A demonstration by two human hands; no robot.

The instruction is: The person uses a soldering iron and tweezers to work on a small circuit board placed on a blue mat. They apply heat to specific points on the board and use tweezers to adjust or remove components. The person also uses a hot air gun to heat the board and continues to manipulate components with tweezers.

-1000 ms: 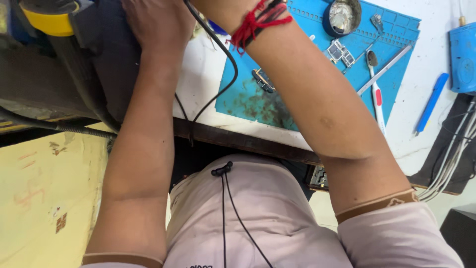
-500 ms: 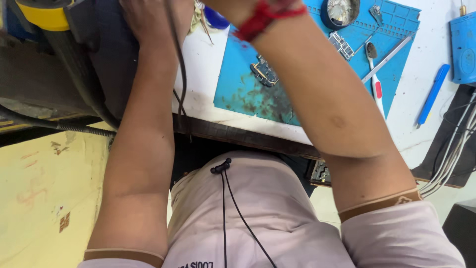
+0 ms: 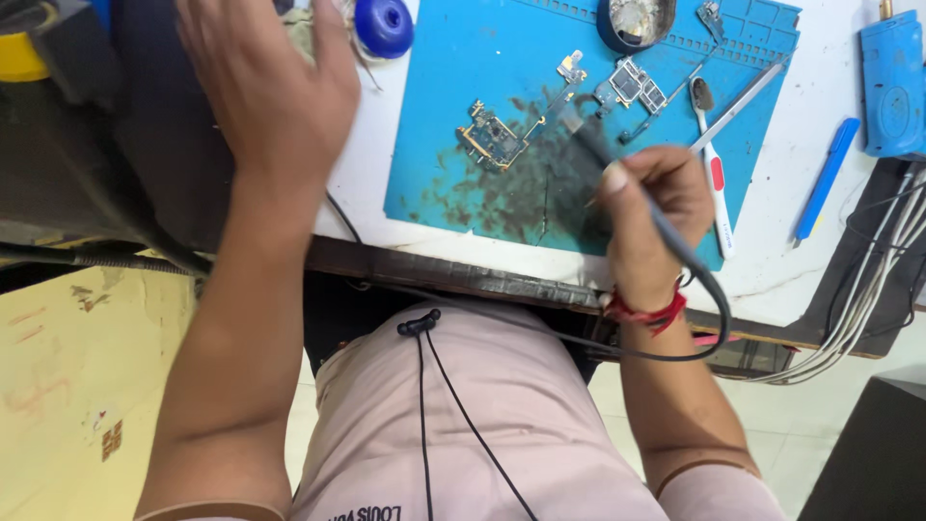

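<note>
the iron [image 3: 617, 174] is gripped by the right hand [image 3: 651, 207], tip pointed far-left at the board [image 3: 492, 135]; the left hand [image 3: 265, 87] is held open, off the mat's [image 3: 463, 58] left edge.

A dark, thin soldering iron [image 3: 617, 178] slants across the stained blue mat [image 3: 463, 116], tip up-left near a small circuit board [image 3: 492, 135] lying flat. Its black cord loops down past the wrist and over the surface edge.

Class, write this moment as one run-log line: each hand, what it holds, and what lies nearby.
right hand: holds corded iron over blue mat | left hand: open, empty, over dark case | nearby: circuit board
</note>
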